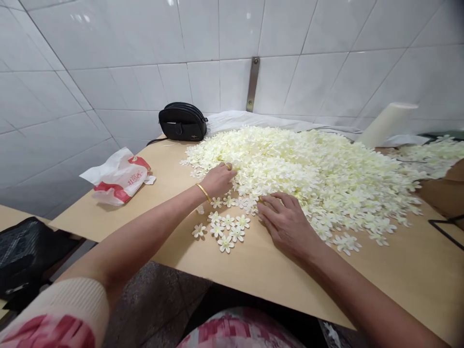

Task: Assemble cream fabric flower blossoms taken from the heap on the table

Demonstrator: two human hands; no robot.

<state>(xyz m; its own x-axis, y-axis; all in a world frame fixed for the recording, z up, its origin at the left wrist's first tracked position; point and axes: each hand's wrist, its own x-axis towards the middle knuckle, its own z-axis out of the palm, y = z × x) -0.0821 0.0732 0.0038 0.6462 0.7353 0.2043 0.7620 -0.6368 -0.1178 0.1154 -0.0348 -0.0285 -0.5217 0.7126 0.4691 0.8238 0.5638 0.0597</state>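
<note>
A big heap of pale yellow-white artificial flower heads (290, 159) spreads over the table. My left hand (219, 180), with a gold bangle at the wrist, reaches to the heap's near left edge. Its fingers are curled among the petals, and whatever they grip is hidden. Closer to me, my right hand (284, 220) lies palm down against the front of the heap. Its fingers are bent loosely and slightly apart, their tips touching flowers; no held item shows. Several loose flowers (227, 222) lie face up on the wood between and below the hands.
Left on the table (174, 246) is a crumpled white-and-red plastic bag (125, 179). A black pouch (182, 123) stands behind, near the tiled wall. A white roll (386, 123) leans at the back right, beside brown material (445, 191). Another black bag (29, 256) sits lower left.
</note>
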